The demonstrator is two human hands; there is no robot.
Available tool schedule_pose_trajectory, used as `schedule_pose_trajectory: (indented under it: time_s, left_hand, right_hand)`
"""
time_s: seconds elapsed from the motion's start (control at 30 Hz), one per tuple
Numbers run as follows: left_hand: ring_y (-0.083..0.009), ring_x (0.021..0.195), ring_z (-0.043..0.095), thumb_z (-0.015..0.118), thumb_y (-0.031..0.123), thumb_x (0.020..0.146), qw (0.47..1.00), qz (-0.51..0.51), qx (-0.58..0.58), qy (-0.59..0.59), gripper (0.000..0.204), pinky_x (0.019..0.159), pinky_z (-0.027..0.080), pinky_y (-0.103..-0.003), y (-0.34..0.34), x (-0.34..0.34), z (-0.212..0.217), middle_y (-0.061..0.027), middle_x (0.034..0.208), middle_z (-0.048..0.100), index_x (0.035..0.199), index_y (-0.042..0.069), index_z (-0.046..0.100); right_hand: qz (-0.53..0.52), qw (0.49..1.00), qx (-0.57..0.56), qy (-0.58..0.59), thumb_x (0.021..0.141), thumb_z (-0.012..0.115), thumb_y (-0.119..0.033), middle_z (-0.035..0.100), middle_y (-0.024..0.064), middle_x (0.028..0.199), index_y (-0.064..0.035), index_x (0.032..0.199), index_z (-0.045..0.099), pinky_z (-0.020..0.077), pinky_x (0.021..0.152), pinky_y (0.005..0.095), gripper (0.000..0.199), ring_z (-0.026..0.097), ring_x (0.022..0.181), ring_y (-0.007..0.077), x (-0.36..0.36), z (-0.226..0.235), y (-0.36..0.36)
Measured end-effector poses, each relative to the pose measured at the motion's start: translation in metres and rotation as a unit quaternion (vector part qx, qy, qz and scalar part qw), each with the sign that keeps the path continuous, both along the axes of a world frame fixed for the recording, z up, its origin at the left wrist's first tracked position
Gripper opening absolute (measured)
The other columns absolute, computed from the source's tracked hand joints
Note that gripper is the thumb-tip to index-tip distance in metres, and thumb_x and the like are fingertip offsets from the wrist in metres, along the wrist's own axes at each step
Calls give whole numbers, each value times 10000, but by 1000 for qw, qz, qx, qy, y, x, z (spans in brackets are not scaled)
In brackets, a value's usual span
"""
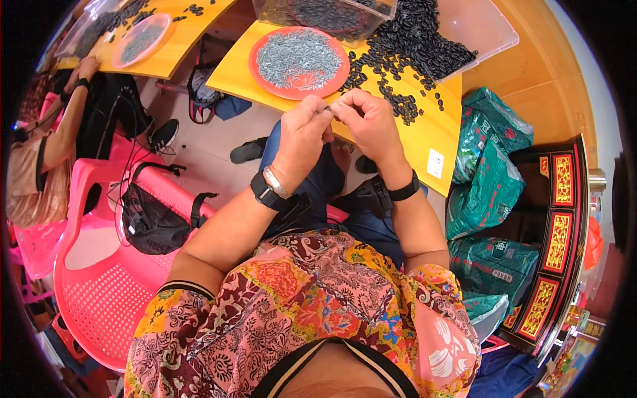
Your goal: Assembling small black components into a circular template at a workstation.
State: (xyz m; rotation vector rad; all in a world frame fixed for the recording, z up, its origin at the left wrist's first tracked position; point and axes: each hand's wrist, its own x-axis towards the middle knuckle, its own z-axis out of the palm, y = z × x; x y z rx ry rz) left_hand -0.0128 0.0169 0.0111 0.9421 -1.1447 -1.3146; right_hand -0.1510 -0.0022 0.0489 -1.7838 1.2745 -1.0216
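Observation:
My left hand (302, 136) and my right hand (373, 126) meet just off the near edge of the yellow table (424, 136). Both are closed, thumbs and fingers pinched together at the tips. A tiny dark thing shows between them, too small to name. Right beyond my hands a round red plate (255, 74) holds a heap of thin grey metal pins (298, 58). To the right of the plate, small black ring-like parts (401, 50) lie spread over the table, some of them near my right hand.
Clear plastic bins (491, 30) stand at the table's far side. Green bags (488, 192) are stacked on the right beside a dark carved cabinet (557, 242). To the left are a pink chair (106, 292) with a black bag (156, 222), and a seated person (56, 156) at another table.

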Motion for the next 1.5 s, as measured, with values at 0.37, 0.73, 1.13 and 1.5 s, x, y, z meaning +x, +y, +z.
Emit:
schedule_pose_trajectory:
  time_s: [0.37,0.73,1.13,1.5]
  left_hand:
    - [-86,550,509,484,114,896,998,-52,36,16,112,516,395,-203,-5,-3,-11,-5,642,533,804,56,514]
    - [-109,544,537,458,113,908,993,-61,65,71,121,519,404,-209,-11,2,-5,-20,655,547,804,70,502]
    - [-107,546,532,458,129,904,993,-59,70,70,138,523,399,-210,-9,4,-2,-23,644,543,782,74,493]
    - [-106,545,522,451,124,900,993,-59,74,64,142,528,391,-211,-9,3,0,-27,631,540,774,73,491]
  right_hand:
    - [-4,996,47,-81,847,600,-93,602,-8,740,10,844,626,436,605,214,106,514,671,45,-15,-13,10]
    - [-187,980,-6,69,822,613,-97,643,6,739,7,931,671,473,633,219,161,582,665,76,-150,-48,-61]
    - [-189,921,34,340,735,669,-133,681,91,807,-63,919,691,500,678,305,199,648,718,192,-168,-53,-90]
    - [-213,939,-49,266,831,575,-109,675,90,841,-54,1020,656,500,682,296,213,637,742,182,-179,-63,-96]
